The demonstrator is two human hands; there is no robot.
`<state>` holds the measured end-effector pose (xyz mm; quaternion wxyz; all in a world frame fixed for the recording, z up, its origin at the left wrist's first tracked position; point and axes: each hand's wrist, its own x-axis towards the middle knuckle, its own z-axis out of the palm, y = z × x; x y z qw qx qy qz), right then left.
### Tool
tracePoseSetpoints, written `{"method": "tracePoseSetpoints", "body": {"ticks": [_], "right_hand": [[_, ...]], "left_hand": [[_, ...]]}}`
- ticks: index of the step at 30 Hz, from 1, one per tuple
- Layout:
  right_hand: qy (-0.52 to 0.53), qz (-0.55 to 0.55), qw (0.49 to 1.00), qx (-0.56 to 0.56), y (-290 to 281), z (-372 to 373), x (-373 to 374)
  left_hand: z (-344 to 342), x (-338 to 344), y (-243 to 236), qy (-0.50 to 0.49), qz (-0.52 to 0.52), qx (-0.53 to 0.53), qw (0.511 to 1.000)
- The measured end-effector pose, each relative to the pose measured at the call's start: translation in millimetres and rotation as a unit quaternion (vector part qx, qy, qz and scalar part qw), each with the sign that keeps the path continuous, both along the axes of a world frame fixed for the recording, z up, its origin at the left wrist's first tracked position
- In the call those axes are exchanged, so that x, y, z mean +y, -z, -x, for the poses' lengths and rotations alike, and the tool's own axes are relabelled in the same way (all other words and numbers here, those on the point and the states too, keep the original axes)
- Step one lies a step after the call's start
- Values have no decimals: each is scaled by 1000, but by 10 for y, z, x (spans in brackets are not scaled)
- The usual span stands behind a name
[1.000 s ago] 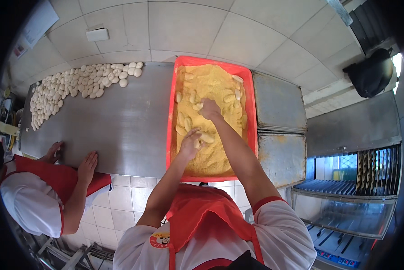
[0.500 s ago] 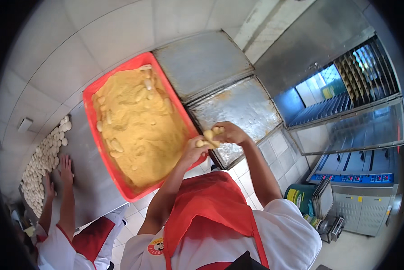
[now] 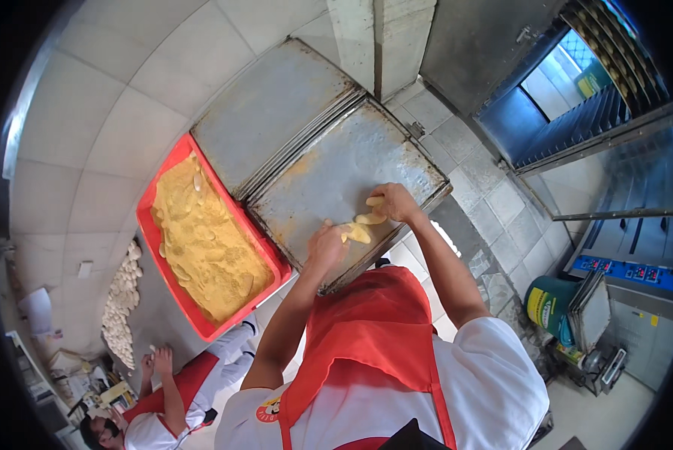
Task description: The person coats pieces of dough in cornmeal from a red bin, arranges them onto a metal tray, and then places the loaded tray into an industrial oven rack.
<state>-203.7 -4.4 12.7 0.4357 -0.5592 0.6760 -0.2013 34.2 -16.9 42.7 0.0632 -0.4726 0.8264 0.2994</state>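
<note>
Over the near part of a worn metal baking tray (image 3: 314, 176), both my hands hold dough pieces coated in yellow crumbs. My left hand (image 3: 327, 245) is closed round some, with one coated dough piece (image 3: 358, 233) sticking out towards the right. Close beside it, my right hand (image 3: 395, 204) grips more, and another dough piece (image 3: 370, 218) shows below its fingers. How many lie inside each hand is hidden. Left of the tray stands a red tub (image 3: 273, 259) of yellow crumbs (image 3: 201, 244) with some dough pieces in it.
A second baking tray (image 3: 273, 112) lies beyond the first. At the left, a co-worker (image 3: 164, 390) stands by a metal table (image 3: 160, 304) with many pale dough pieces (image 3: 120, 304). A rack cabinet (image 3: 576, 97), an oven (image 3: 636, 262) and a green bucket (image 3: 550, 304) stand right.
My hands, holding coated dough pieces, have moved from beside the tub's edge to over the near tray, and are farther apart. My view has swung right. The co-worker's hands have come together.
</note>
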Motion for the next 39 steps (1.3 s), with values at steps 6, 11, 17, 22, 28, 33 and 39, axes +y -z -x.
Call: {"method": "tracePoseSetpoints", "body": {"ticks": [6,11,17,22,28,33,39], "right_hand": [[132,278,944,118,48,339,172],[340,4,843,-417,169,693,205],[226,221,941,-120,265,943,73],[190,215,957,39,145,917,166],[143,189,970,54,121,950,122],[157,174,971,45,106,877,109],[109,232,948,189,23,747,178]], "left_hand": [[614,-255,-155,-98,-93,191,972],[1132,-275,-165,-179,-258,258,914],[883,-161,164,53,3,41,998],[737,-42,101,23,29,164,986],[191,20,264,104,65,78,989],[241,32,21,104,73,26,992],[-246,-53,-25,-9,75,96,993]]}}
